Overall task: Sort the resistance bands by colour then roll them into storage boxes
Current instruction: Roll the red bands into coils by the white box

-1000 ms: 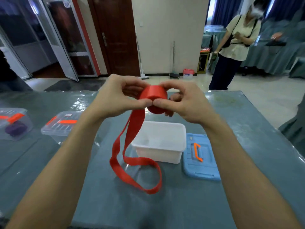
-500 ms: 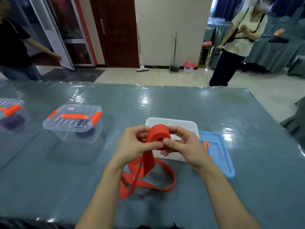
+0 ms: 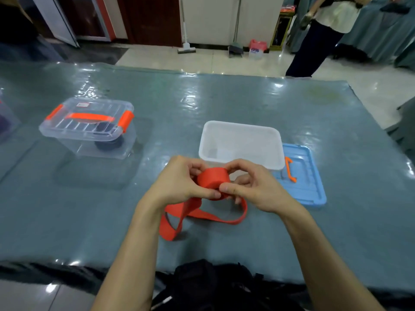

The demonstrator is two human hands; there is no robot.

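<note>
Both hands, left hand (image 3: 179, 182) and right hand (image 3: 253, 187), are pinching and rolling the red band (image 3: 213, 181); loose tail trailing at 6 o'clock; next, winding it in for the white box (image 3: 241, 142) at 12.

Left-edge box (image 3: 7, 122) and bystander (image 3: 314, 41) partly out of frame

White box (image 3: 240, 140) open-topped ahead, blue lid (image 3: 307, 187) just beside, right; clear lidded box (image 3: 87, 131) well left, table (image 3: 170, 104) between seemingly free.

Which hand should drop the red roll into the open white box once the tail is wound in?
Right, I'd judge. The right hand pinches the red roll on the side nearest the open white box, just beyond it. The left hand sits on the far side, where the loose tail trails.
</note>
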